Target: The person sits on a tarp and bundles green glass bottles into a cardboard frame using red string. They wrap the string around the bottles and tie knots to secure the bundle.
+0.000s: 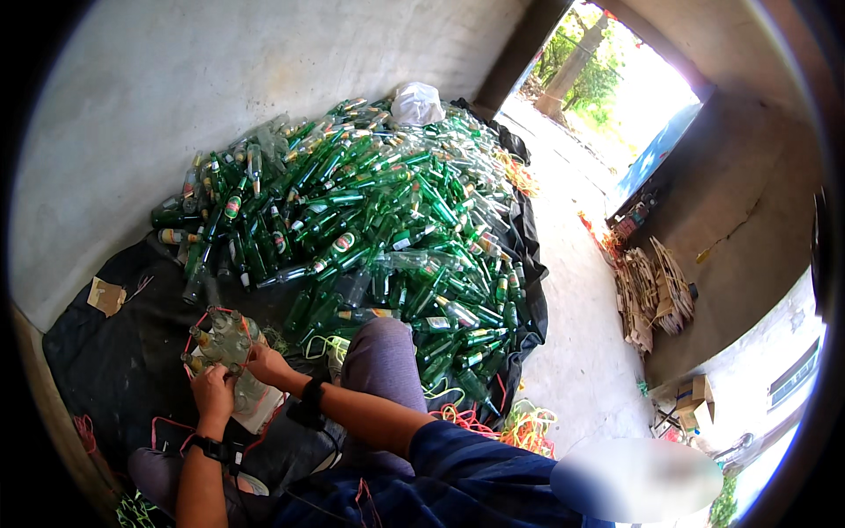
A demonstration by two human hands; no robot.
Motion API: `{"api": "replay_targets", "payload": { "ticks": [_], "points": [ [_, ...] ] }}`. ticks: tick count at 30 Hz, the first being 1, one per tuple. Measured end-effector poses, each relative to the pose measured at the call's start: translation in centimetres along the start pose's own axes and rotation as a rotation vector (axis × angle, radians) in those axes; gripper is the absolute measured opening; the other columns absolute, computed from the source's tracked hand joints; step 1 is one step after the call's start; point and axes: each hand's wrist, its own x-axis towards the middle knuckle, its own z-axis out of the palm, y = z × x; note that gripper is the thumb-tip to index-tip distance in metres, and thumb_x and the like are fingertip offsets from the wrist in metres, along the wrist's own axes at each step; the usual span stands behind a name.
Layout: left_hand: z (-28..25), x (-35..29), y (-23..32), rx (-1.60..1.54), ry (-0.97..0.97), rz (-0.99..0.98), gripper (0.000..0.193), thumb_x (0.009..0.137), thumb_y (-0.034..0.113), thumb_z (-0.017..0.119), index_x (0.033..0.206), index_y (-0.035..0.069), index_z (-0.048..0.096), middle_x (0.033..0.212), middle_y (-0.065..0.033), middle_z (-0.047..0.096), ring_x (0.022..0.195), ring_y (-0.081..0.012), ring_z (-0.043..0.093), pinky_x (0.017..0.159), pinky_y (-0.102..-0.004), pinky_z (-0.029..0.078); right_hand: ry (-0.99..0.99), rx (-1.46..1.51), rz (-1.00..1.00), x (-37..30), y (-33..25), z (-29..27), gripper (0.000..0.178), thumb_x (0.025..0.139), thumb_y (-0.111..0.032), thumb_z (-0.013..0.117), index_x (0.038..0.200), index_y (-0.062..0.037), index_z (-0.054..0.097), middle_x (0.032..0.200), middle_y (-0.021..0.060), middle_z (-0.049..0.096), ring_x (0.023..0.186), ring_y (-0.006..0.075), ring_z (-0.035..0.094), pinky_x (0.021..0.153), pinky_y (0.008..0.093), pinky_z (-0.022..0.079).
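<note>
Close in front of me, a bundle of clear glass bottles point(231, 337) stands on the black sheet with a red string point(195, 327) looped around it. My left hand point(213, 393) is closed at the near side of the bundle, beside the bottle necks. From the right, my right hand point(272, 366) reaches in, its fingers bent and pinched against the bottles. What lies between the fingers of either hand is too small to make out. A pale flat piece point(262, 408) shows just below the hands.
A big heap of green and clear bottles point(352, 207) lies beyond, topped by a white bag point(417, 104). Tangled coloured string point(528, 427) is by my right knee. A cardboard scrap point(106, 297) rests on the black sheet point(106, 352). Flattened cardboard point(653, 295) leans at the right wall.
</note>
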Motion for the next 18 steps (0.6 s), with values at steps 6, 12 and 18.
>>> {"api": "replay_targets", "payload": {
  "ticks": [6,12,18],
  "points": [
    [-0.3,-0.3,0.8,0.018,0.018,-0.007,0.014,0.075,0.010,0.077,0.081,0.004,0.066,0.081,-0.0154,0.065,0.082,-0.0388,0.064,0.072,-0.0495,0.049,-0.085,-0.037,-0.018,0.2,0.6,0.7,0.022,0.082,-0.018,0.057,0.094,-0.0025,0.066,0.092,0.0230,0.069,0.090,0.0413,0.066,0.076,0.0483,0.051],
    [-0.5,-0.5,1.1,0.067,-0.003,0.022,0.019,0.074,0.010,0.077,0.088,0.005,0.065,0.086,-0.0153,0.064,0.085,-0.0387,0.063,0.074,-0.0501,0.048,-0.079,-0.139,-0.024,0.6,1.2,1.2,0.022,0.084,-0.021,0.059,0.096,-0.0037,0.065,0.093,0.0230,0.069,0.092,0.0425,0.066,0.077,0.0497,0.051],
    [-1.4,-2.6,2.0,0.243,0.050,0.064,0.049,0.066,0.012,0.083,0.107,0.006,0.056,0.103,-0.0151,0.057,0.106,-0.0377,0.056,0.091,-0.0498,0.041,0.032,-0.057,0.204,0.4,0.3,1.0,0.032,0.086,-0.026,0.064,0.100,0.0023,0.060,0.092,0.0280,0.068,0.095,0.0466,0.065,0.079,0.0506,0.051]
  ]
}}
